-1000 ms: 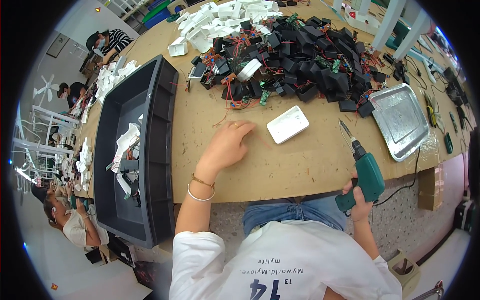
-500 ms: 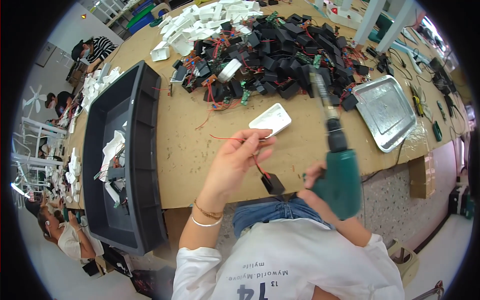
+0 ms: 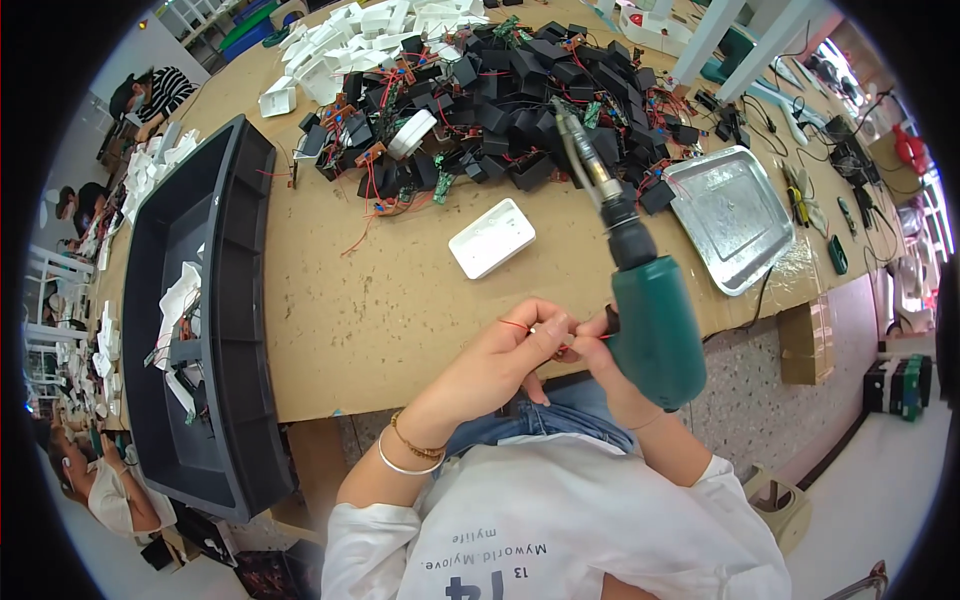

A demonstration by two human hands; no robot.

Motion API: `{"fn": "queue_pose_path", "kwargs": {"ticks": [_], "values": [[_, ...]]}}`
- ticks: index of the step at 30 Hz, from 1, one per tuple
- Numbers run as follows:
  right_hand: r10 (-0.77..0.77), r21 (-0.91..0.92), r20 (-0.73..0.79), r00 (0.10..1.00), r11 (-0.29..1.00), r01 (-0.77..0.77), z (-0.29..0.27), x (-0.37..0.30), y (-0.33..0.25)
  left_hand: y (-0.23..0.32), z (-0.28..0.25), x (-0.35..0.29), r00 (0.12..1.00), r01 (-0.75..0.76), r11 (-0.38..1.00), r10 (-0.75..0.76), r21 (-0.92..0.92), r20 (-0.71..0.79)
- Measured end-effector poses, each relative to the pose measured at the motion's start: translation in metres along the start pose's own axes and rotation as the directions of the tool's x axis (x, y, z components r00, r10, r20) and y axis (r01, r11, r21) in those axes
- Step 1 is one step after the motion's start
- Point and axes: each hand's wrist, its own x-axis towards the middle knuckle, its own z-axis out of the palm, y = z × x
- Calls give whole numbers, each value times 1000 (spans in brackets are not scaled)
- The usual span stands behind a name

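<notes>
Your left hand (image 3: 500, 365) was just below the middle of the frame, its fingers bent and pinched together on a thin red insulated wire (image 3: 513, 323). The wire ran over your forefinger and reappeared between your two hands. Your right hand (image 3: 628, 398) came up beside it, its fingers wrapped around a green power screwdriver with a black collar and metal shaft (image 3: 657, 330), its thumb and forefinger reaching to the wire. The tool's body hid most of that grip, so your exact hold on its handle was hard to make out.

The screwdriver stood tilted right of centre, its tip toward the upper left. A white rectangular plastic case (image 3: 492, 238) lay on the brown tabletop (image 3: 350, 330) near the middle of the frame, apart from your hands. Beyond it, black plastic boxes with tangled wires (image 3: 530, 100) filled the upper middle. A shallow silver metal tray (image 3: 735, 220) sat at the upper right, and a deep dark-grey plastic bin (image 3: 240, 300) stood at the left.
</notes>
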Motion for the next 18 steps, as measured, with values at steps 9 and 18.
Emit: {"fn": "queue_pose_path", "kwargs": {"ticks": [9,18], "values": [[-221,-145,-34,975,966,214,-9,16,-16,8,-1,-10,997,52,996,-56,72,49],[-92,125,10,996,988,90,-19,27,-22,4,1,-9,910,245,955,-285,166,300]]}}
